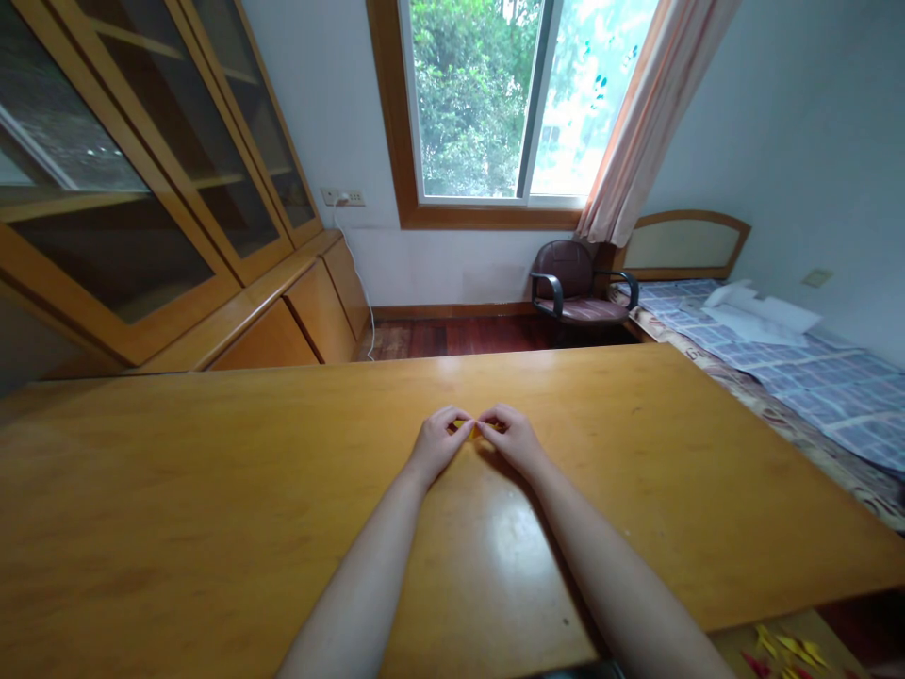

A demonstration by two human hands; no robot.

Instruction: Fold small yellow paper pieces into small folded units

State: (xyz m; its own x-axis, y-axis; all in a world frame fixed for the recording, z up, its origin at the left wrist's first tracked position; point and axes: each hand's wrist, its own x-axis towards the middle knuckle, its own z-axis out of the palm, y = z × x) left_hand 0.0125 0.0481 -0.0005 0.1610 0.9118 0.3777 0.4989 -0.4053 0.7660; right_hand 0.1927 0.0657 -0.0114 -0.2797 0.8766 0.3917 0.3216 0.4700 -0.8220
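Between the fingertips of both hands is a small yellow piece (pixel 474 431) that looks like folded paper; most of it is covered by the fingers. My left hand (pixel 438 443) pinches its left side, thumb against the fingers. On the other side my right hand (pixel 516 440) pinches it in the same way, so the two thumbs nearly meet. Both hands are close to the surface of the wooden table (pixel 212 500), near its far edge. At the lower right corner, several small yellow folded pieces (pixel 792 647) lie together with red pieces (pixel 755 666) on a lower surface.
A glass-door cabinet (pixel 311 226) stands along the left wall. Beyond the table are an office chair (pixel 572 283) and a window (pixel 473 104) with a pink curtain (pixel 657 113). To the right is a bed (pixel 813 377) with white sheets (pixel 764 316) on it.
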